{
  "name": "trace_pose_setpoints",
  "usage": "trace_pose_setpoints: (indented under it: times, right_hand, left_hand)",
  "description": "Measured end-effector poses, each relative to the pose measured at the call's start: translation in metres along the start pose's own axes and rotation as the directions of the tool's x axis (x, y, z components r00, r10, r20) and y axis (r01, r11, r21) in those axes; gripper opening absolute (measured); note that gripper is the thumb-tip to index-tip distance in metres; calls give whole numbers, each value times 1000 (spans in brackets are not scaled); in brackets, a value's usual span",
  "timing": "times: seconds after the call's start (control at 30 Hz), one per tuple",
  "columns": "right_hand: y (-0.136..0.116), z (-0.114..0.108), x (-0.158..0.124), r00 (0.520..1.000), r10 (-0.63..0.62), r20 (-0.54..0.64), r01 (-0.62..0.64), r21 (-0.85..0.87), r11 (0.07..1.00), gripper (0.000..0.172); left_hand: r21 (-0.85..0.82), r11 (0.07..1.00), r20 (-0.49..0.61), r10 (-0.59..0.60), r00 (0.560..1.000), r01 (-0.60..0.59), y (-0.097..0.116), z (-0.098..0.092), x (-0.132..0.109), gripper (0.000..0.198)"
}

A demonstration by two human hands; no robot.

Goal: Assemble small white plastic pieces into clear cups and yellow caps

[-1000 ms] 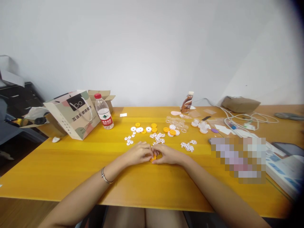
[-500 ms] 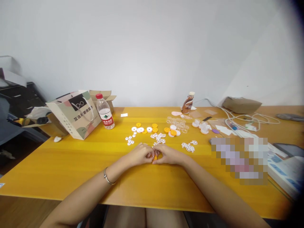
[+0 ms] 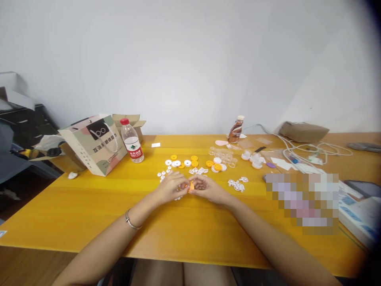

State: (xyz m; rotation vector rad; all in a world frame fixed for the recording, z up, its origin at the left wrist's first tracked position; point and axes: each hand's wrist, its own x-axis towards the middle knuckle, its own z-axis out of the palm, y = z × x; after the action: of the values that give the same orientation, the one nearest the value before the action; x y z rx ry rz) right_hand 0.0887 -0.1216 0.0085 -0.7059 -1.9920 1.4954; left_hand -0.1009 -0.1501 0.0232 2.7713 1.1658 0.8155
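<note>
Both my hands meet over the middle of the yellow table [image 3: 74, 206]. My left hand [image 3: 169, 186] and my right hand [image 3: 206, 187] pinch a small orange disc [image 3: 190, 186] between their fingertips, lifted slightly off the table. Just beyond them lie several orange and white discs [image 3: 193, 163] and small white patterned pieces [image 3: 199, 171]. More white patterned pieces [image 3: 237, 184] sit to the right of my right hand. A metal bracelet [image 3: 130, 222] circles my left wrist.
A paper gift bag [image 3: 95, 145] and a red-capped water bottle [image 3: 131, 141] stand at the back left. A brown drink bottle [image 3: 235, 130], clear rings [image 3: 222, 153], white cables [image 3: 309, 153] and a brown pouch [image 3: 303, 131] lie at the back right. Books [image 3: 357, 214] rest at the right edge.
Both hands have lifted and moved a little farther from me, still holding the orange disc; the fingers have turned it up so its edge shows.
</note>
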Motion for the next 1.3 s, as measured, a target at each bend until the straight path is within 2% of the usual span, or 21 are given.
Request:
trace_pose_setpoints:
  times: [0.17,0.33,0.43,0.5,0.63,0.7,0.87,1.07,1.2,1.3]
  right_hand:
    - [7,6,3,999,21,-28,-15,182,983,36]
    - [5,6,4,995,36,-98,-17,188,982,38]
    - [4,3,4,980,80,-180,-49,168,985,41]
    - [3,1,4,963,124,-239,-89,153,984,42]
    - [2,-1,3,945,167,-282,-125,160,979,43]
    - [2,0,4,943,175,-282,-134,158,978,44]
    - [5,1,5,947,186,-261,-147,163,976,45]
    - [7,0,6,957,144,-251,-103,168,980,44]
    - [8,0,6,960,148,-237,-108,172,979,44]
    - [9,0,6,959,149,-240,-106,183,977,44]
  left_hand:
    - [21,1000,-25,7,1000,-7,0,1,-1,14]
    - [-68,997,-50,-24,998,20,1,-1,0,17]
    - [-154,985,-94,-90,992,75,-8,-6,0,17]
    - [-177,978,-43,-123,992,114,-19,-11,-2,16]
    - [-167,978,223,-85,971,123,-43,-19,-9,15]
    - [-167,979,280,-70,958,120,-50,-20,-12,16]
    - [-151,985,296,-39,954,87,-53,-12,-13,17]
    - [-129,989,282,-31,959,70,-55,-6,-10,15]
    - [-19,999,308,-25,951,32,-52,-7,-8,18]
    - [137,991,332,-48,942,3,-48,-7,-7,19]
